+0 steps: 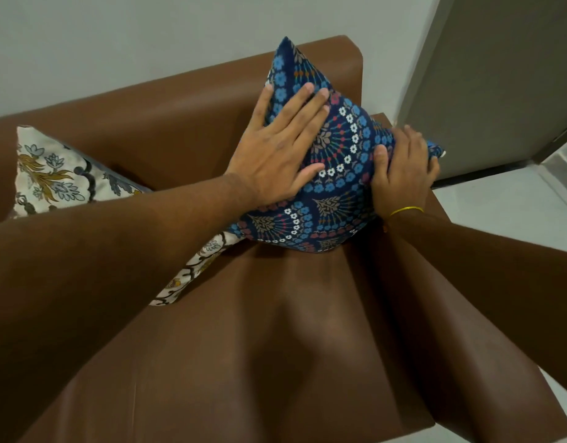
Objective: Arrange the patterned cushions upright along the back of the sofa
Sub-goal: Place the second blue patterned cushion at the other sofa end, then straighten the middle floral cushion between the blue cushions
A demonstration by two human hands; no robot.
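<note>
A dark blue cushion (pixel 336 174) with blue, white and red flowers stands on one corner against the brown sofa's backrest (pixel 180 100), in the right corner by the armrest. My left hand (pixel 282 155) lies flat on its front face, fingers spread. My right hand (pixel 403 174) grips its right corner, thumb on the front. A cream cushion (pixel 49 174) with a grey and gold floral print lies on the seat to the left, partly hidden under my left forearm.
The brown seat (pixel 260 346) stretches toward me. The right armrest (pixel 467 314) runs under my right forearm. A grey door (pixel 499 84) stands at the right, with pale floor tiles (pixel 506 199) below it. A white wall (pixel 116 43) rises behind the sofa.
</note>
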